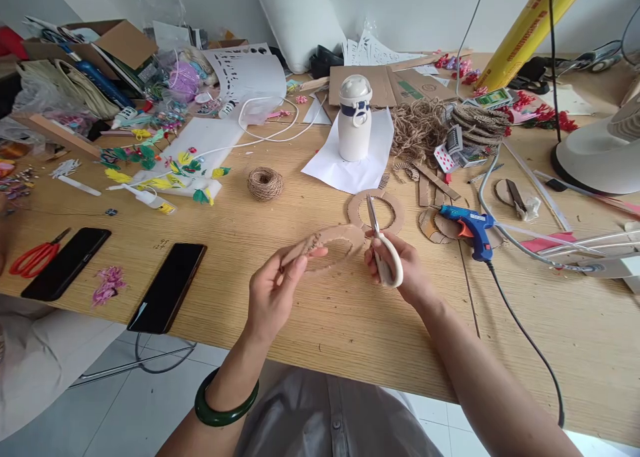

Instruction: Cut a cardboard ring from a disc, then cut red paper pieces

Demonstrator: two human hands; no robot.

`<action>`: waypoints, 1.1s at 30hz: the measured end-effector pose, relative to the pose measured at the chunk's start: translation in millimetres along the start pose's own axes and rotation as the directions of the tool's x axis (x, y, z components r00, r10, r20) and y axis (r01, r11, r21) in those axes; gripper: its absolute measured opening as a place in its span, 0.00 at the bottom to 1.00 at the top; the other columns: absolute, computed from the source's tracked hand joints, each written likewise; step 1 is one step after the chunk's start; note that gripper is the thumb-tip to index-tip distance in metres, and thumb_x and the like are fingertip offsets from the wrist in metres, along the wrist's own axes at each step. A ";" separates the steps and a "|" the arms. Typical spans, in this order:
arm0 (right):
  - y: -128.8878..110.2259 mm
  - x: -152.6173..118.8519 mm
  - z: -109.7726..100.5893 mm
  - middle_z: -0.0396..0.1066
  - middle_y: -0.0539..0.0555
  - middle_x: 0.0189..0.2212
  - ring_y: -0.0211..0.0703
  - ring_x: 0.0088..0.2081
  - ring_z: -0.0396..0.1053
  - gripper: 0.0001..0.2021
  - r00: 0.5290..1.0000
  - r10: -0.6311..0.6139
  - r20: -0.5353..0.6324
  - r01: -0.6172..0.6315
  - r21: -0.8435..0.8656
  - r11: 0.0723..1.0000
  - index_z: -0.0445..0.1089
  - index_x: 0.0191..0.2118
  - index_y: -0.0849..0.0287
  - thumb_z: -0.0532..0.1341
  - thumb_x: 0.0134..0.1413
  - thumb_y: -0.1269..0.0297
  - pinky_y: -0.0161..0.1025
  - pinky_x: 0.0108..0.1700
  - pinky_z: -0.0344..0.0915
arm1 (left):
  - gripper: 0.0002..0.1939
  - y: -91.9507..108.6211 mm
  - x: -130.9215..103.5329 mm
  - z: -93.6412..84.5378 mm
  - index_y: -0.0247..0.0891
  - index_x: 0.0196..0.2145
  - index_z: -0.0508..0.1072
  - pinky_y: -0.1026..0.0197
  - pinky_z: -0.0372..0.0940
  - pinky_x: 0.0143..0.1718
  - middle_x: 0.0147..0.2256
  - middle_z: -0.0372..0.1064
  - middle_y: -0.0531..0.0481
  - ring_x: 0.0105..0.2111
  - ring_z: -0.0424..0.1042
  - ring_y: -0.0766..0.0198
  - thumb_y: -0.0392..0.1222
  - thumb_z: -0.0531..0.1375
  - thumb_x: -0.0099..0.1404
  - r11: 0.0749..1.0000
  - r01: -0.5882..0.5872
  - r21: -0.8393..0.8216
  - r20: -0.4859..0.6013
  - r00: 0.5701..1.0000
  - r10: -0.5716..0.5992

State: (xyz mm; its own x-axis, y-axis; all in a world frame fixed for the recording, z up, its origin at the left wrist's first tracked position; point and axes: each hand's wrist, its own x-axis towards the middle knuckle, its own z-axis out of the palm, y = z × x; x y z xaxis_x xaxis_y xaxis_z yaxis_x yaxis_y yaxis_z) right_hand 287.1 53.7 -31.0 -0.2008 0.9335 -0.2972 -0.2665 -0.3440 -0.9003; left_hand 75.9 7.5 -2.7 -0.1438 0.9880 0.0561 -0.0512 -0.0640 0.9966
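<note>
My left hand (275,285) pinches the left side of a cardboard ring (345,233), which is held tilted above the table. My right hand (400,265) grips white-handled scissors (395,264) with the blades pointing up and away from me. The scissors are close to the right edge of the held ring; whether they touch it I cannot tell. A second cardboard ring (354,212) lies flat on the table just behind, partly covered by the scissor blades. A ball of twine (265,184) sits to the left of it.
A white bottle (354,127) stands on paper at the back. To the right lie a blue glue gun (473,227) with its cord and a heap of loose twine (420,127). Two phones (167,287) and red-handled scissors (35,259) lie at left, beside another person's leg (50,350).
</note>
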 end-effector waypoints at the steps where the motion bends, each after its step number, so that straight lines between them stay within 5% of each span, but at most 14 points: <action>1: -0.7 -0.5 0.3 0.69 0.48 0.23 0.35 0.20 0.64 0.25 1.000 0.022 0.010 -0.022 0.002 1.000 0.70 0.45 0.58 0.68 0.49 0.44 0.34 0.19 0.62 | 0.12 1.0 -2.1 -1.9 0.43 0.45 0.79 0.45 0.57 0.63 0.47 0.78 0.46 0.57 0.69 0.49 0.46 0.63 0.65 0.996 -0.066 0.067 0.051 0.997 0.063; 4: -1.0 -0.7 -0.6 0.68 0.49 0.20 0.37 0.20 0.64 0.23 0.998 0.056 0.023 -0.056 0.009 0.998 0.70 0.36 0.59 0.64 0.51 0.40 0.34 0.19 0.61 | 0.10 -2.7 -4.8 -9.9 0.50 0.41 0.81 0.41 0.38 0.69 0.53 0.75 0.51 0.67 0.53 0.48 0.39 0.66 0.60 0.951 -0.234 0.202 0.268 0.947 0.176; 7: 0.7 1.9 -4.9 0.71 0.50 0.27 0.38 0.26 0.67 0.21 1.000 0.023 0.001 -0.023 0.083 0.996 0.72 0.39 0.57 0.68 0.48 0.45 0.34 0.25 0.63 | 0.14 -13.8 -4.0 -18.1 0.53 0.39 0.81 0.37 0.29 0.69 0.54 0.73 0.53 0.69 0.48 0.48 0.34 0.66 0.59 0.914 -0.302 0.272 0.378 0.907 0.187; 12: 3.2 4.6 -10.0 0.70 0.49 0.32 0.38 0.31 0.66 0.25 0.998 0.032 -0.048 -0.027 0.095 0.995 0.73 0.46 0.55 0.73 0.41 0.52 0.35 0.30 0.62 | 0.13 -28.2 -3.7 -23.6 0.52 0.37 0.81 0.32 0.28 0.68 0.53 0.74 0.51 0.70 0.44 0.46 0.33 0.67 0.58 0.952 -0.193 0.237 0.348 0.932 0.102; 17: 4.3 2.3 -5.9 0.64 0.45 0.27 0.33 0.26 0.60 0.25 0.998 0.057 -0.023 -0.056 0.044 0.997 0.73 0.46 0.55 0.74 0.39 0.58 0.33 0.27 0.56 | 0.20 -27.8 -7.1 -15.8 0.53 0.49 0.78 0.39 0.36 0.70 0.63 0.63 0.57 0.69 0.44 0.47 0.32 0.60 0.64 0.893 -0.351 0.282 0.329 0.910 0.254; 20: 5.0 4.1 -6.4 0.65 0.46 0.28 0.35 0.29 0.62 0.26 0.997 0.033 -0.072 -0.029 0.068 0.997 0.71 0.45 0.55 0.74 0.37 0.58 0.34 0.29 0.58 | 0.24 -28.7 -6.8 -10.7 0.53 0.60 0.68 0.48 0.45 0.69 0.67 0.55 0.56 0.68 0.51 0.52 0.36 0.57 0.68 0.955 -0.202 0.217 0.051 0.979 0.196; 23: 6.1 6.2 -8.6 0.62 0.45 0.27 0.35 0.28 0.59 0.27 0.990 -0.040 -0.134 0.045 0.038 0.998 0.70 0.46 0.55 0.74 0.38 0.57 0.34 0.28 0.55 | 0.22 -31.7 -1.6 -8.6 0.43 0.59 0.70 0.50 0.54 0.65 0.61 0.65 0.45 0.63 0.62 0.53 0.46 0.59 0.69 0.994 0.092 -0.066 -0.117 0.988 -0.100; 27: 5.7 4.7 -7.3 0.58 0.44 0.24 0.35 0.26 0.55 0.23 0.980 -0.156 -0.126 0.145 -0.098 0.985 0.69 0.45 0.54 0.72 0.42 0.56 0.35 0.27 0.52 | 0.27 -30.8 6.0 -3.2 0.34 0.53 0.74 0.45 0.64 0.58 0.54 0.72 0.34 0.55 0.71 0.46 0.57 0.58 0.67 0.832 0.417 -0.365 0.130 0.908 -0.398; 33: -2.0 -3.0 -1.6 0.56 0.43 0.24 0.34 0.25 0.52 0.23 0.990 -0.141 0.028 0.144 -0.169 0.975 0.69 0.46 0.54 0.72 0.42 0.59 0.35 0.27 0.51 | 0.19 -19.0 7.7 10.3 0.32 0.46 0.76 0.43 0.68 0.54 0.52 0.74 0.35 0.52 0.74 0.44 0.51 0.60 0.67 0.812 0.426 -0.398 0.177 0.904 -0.388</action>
State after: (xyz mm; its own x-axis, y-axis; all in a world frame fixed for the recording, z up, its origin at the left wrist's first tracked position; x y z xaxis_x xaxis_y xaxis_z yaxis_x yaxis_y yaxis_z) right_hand 289.7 51.8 -28.8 -0.1872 0.9695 -0.1582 -0.1295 -0.1840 -0.9744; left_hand 85.9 17.8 -20.6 0.0646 0.9433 -0.3255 -0.4964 0.3134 0.8096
